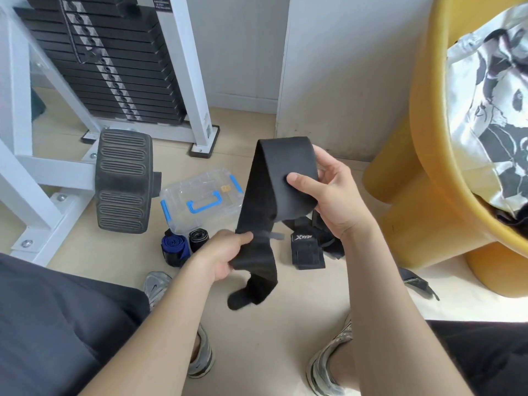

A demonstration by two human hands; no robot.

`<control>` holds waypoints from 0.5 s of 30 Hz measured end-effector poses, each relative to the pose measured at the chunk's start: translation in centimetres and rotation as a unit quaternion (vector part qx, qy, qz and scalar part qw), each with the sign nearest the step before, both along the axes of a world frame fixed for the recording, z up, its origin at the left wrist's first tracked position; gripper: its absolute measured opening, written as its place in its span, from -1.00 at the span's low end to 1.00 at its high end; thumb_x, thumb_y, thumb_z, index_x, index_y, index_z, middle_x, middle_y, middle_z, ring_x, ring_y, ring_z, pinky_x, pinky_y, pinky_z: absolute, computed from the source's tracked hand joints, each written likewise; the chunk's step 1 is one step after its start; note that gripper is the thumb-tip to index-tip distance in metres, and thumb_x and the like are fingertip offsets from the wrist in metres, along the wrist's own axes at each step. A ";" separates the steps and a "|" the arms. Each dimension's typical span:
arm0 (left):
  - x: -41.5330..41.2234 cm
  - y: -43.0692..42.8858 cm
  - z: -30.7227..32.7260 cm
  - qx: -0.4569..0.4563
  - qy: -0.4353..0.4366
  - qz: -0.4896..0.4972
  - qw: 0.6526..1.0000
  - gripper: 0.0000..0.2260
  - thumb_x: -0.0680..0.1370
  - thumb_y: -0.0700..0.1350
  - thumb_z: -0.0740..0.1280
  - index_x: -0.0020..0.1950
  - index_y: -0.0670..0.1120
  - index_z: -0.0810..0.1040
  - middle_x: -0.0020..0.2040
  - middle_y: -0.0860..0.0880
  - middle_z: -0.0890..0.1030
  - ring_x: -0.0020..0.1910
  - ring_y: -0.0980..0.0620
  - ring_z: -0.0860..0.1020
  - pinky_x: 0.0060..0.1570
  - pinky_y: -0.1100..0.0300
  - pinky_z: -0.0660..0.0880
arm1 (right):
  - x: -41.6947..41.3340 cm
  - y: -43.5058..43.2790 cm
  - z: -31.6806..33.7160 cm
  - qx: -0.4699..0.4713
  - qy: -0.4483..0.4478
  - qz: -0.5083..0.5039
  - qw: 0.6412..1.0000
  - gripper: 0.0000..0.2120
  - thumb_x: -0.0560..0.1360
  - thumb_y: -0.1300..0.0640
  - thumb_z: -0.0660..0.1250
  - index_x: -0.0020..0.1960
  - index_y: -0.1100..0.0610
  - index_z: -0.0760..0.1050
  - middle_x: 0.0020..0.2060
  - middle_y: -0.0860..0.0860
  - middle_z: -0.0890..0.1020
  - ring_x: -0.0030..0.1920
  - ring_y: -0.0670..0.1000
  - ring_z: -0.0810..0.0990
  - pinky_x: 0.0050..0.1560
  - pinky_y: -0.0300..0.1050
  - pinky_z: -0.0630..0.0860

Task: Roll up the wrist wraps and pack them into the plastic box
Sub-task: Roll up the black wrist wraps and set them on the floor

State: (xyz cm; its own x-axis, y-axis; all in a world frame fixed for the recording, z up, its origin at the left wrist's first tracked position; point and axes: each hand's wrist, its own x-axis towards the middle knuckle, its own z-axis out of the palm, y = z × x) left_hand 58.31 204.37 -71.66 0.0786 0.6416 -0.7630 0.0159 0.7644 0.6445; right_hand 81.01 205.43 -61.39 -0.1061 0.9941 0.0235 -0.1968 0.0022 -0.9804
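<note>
now the right hand [328, 195] pinches the black wrap [271, 195] at its fold while the left hand [223, 255] grips lower; its tail hangs down

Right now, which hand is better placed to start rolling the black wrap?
Right. The right hand holds the black wrap at its folded-over upper end, thumb on top, so it can probably start the roll. The left hand grips farther down, tail hanging below, better suited to feeding.
</note>
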 end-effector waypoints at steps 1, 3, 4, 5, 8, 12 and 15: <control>-0.1 -0.3 -0.1 -0.037 -0.017 -0.011 0.999 -0.77 0.73 -0.18 0.37 0.32 -0.29 0.64 0.11 -0.24 0.78 -0.02 -0.15 0.76 -0.09 0.05 0.69 | -0.2 0.1 -0.1 -0.007 0.002 -0.011 1.000 -0.48 0.56 0.21 0.55 0.48 -0.03 0.57 0.26 0.13 0.74 0.24 0.23 0.74 0.20 0.28 0.69; -0.4 -0.8 -0.3 -0.088 -0.031 -0.050 0.994 -0.75 0.73 -0.22 0.36 0.35 -0.34 0.62 0.17 -0.29 0.75 0.03 -0.17 0.75 0.04 0.02 0.69 | -0.4 0.3 -0.5 -0.026 -0.004 -0.035 0.999 -0.55 0.56 0.18 0.56 0.42 0.01 0.62 0.19 0.15 0.77 0.18 0.21 0.76 0.23 0.31 0.69; -0.4 -0.9 -0.2 -0.106 -0.037 -0.076 0.991 -0.74 0.73 -0.24 0.34 0.36 -0.35 0.61 0.21 -0.30 0.73 0.11 -0.20 0.74 0.15 -0.01 0.67 | -0.4 0.4 -0.7 -0.034 -0.012 -0.044 0.998 -0.60 0.56 0.17 0.56 0.38 0.04 0.65 0.15 0.16 0.78 0.15 0.20 0.77 0.24 0.33 0.68; -0.4 -0.9 -0.1 -0.117 -0.042 -0.099 0.987 -0.75 0.74 -0.26 0.33 0.37 -0.37 0.60 0.24 -0.32 0.72 0.20 -0.23 0.72 0.23 -0.03 0.65 | -0.3 0.4 -1.0 -0.042 -0.014 -0.045 0.998 -0.64 0.57 0.17 0.56 0.35 0.08 0.67 0.14 0.17 0.78 0.14 0.20 0.78 0.25 0.34 0.67; 0.0 -0.6 0.4 -0.088 -0.039 -0.112 0.989 -0.79 0.75 -0.29 0.29 0.31 -0.37 0.60 0.17 -0.31 0.74 0.13 -0.21 0.74 0.09 0.01 0.71 | -0.1 0.1 -1.8 -0.069 0.032 -0.024 0.997 -0.63 0.57 0.29 0.52 0.36 0.13 0.66 0.17 0.24 0.76 0.15 0.25 0.77 0.20 0.24 0.70; 0.6 -0.6 -0.8 -0.007 0.043 -0.094 0.995 -0.81 0.78 -0.18 0.26 0.32 -0.21 0.59 0.15 -0.20 0.75 0.10 -0.15 0.74 -0.07 0.01 0.70 | -0.2 0.1 -2.8 -0.130 0.035 -0.012 0.991 -0.58 0.47 0.28 0.57 0.33 0.23 0.65 0.14 0.28 0.76 0.15 0.31 0.76 0.27 0.38 0.65; 0.2 -1.5 -2.9 0.050 0.150 -0.144 0.977 -0.81 0.75 -0.08 0.29 0.16 -0.18 0.61 0.04 -0.12 0.71 0.03 -0.11 0.71 -0.08 0.03 0.63 | -1.2 0.0 -3.1 -0.142 0.020 -0.037 0.989 -0.59 0.47 0.19 0.62 0.31 0.15 0.69 0.10 0.21 0.78 0.10 0.23 0.78 0.20 0.27 0.70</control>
